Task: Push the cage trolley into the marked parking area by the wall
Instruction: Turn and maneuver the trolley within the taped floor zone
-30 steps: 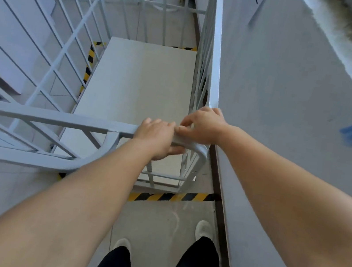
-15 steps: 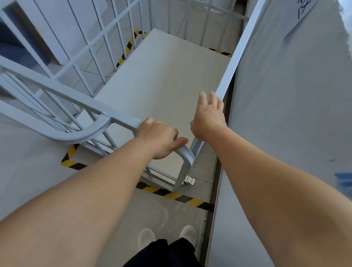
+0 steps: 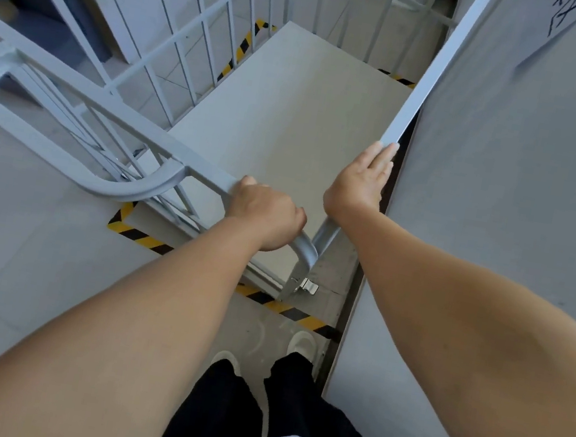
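A grey cage trolley [image 3: 124, 49] with barred sides and a flat pale deck stands close against the wall [image 3: 514, 180] on its right. Yellow-and-black tape [image 3: 146, 238] marks the parking area on the floor around it; tape shows at the near edge and at the far left and far right corners. My left hand [image 3: 266, 216] grips the near top rail by its right corner. My right hand [image 3: 361, 183] lies flat with straight fingers on the top rail of the trolley's right side, next to the wall.
The wall runs along the whole right side, with a dark skirting strip [image 3: 353, 298] at its foot and a paper sign [image 3: 564, 16] higher up. My feet [image 3: 301, 344] stand just behind the near tape line. Pale tiled floor [image 3: 7, 247] lies to the left.
My right hand let go of the rail corner, opened and slid forward along the right side rail. The view swung, so the trolley now looks turned to the left.
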